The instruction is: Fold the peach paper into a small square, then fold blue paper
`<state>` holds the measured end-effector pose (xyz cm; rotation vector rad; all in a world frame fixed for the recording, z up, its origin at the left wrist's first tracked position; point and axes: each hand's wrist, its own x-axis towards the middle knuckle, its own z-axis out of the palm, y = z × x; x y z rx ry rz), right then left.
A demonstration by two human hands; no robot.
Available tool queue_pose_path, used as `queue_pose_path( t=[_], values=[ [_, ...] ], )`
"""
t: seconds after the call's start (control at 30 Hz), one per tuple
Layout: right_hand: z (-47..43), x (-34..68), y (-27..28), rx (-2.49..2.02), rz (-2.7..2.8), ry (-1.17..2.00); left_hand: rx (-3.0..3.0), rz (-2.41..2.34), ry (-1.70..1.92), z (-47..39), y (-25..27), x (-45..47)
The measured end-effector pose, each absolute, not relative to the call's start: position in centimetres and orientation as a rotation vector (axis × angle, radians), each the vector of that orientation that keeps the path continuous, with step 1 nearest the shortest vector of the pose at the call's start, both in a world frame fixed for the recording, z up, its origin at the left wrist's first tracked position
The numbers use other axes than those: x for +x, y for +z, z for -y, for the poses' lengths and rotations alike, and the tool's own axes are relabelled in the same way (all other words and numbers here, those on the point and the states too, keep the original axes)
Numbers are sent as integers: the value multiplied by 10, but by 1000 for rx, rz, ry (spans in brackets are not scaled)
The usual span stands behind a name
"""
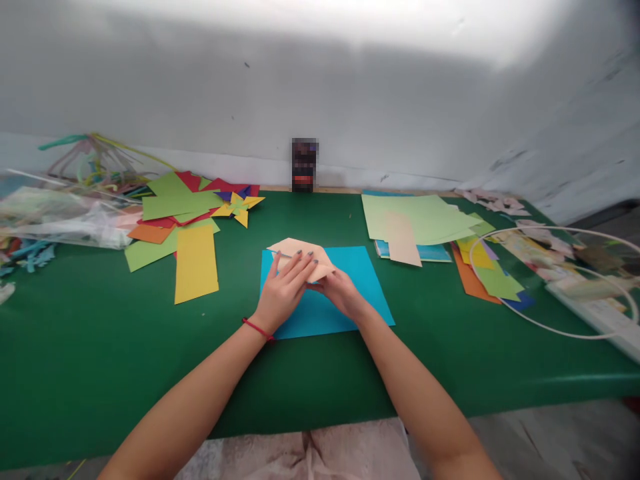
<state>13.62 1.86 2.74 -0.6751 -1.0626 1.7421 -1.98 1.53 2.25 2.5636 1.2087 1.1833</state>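
A folded peach-coloured paper [297,246] lies over a blue sheet [320,319] in the middle of the table. My left hand [287,288], with a red cord at the wrist, rests flat across the peach paper, its fingers stretched out and pressing on top. At the paper's right corner my right hand [343,291] is closed, pinching the edge, with its fingertips partly hidden beneath the paper and behind the left hand.
Coloured paper sheets [197,263] and a yellow folded star [240,208] lie left, beside clear plastic bags [75,213]. To the right are pale green sheets [410,217], orange and green pieces [475,277] and a white hoop [550,330]. A blurred-out dark object [305,167] stands against the wall.
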Motion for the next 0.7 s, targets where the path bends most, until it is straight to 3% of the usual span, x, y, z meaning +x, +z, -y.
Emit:
queue_pose_path(
  t=[0.33, 0.57, 0.7],
  values=[
    [-26, 143, 21, -704, 961, 1722, 2494, -1378, 1197, -13, 24, -12],
    [-33, 146, 17, -720, 948, 1623, 1866, -1499, 1455, -9, 28, -10],
    [-35, 144, 13, -764, 1006, 1563, 1611, -1416, 1328, -7, 19, -2]
  ],
)
